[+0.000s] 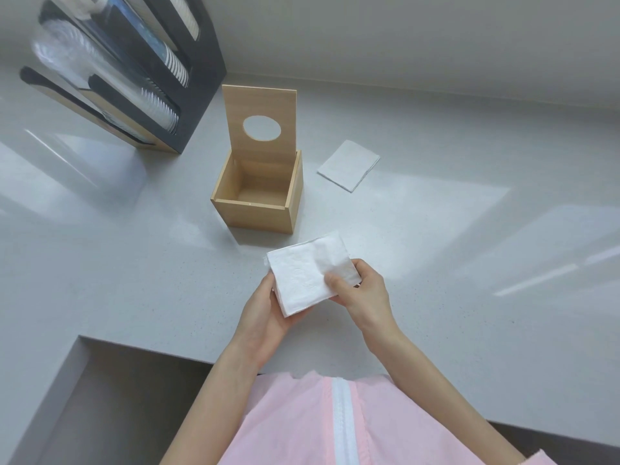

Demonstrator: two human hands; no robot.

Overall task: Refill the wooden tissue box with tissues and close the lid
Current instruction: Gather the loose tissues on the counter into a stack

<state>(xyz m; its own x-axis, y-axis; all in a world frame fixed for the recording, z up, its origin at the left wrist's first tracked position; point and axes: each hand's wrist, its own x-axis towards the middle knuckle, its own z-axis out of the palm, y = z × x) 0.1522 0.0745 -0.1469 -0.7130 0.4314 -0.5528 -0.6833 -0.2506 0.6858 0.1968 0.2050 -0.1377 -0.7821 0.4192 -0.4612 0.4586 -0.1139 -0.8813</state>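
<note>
Wooden tissue box (258, 199) at frame centre: lid (260, 117) upright, interior empty. I hold tissue stack (310, 275) between left hand (265, 313) and right hand (360, 290), below box. Remaining: insert, close lid.

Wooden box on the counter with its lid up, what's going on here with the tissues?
A person is holding a stack of white tissues in both hands, the left hand cupping it from below and the right hand gripping its right edge, just in front of the wooden tissue box. The box's lid, with its round hole, stands open and the inside looks empty. A second, smaller stack of tissues lies on the counter to the right of the box. A black cup dispenser sits back left.
</note>
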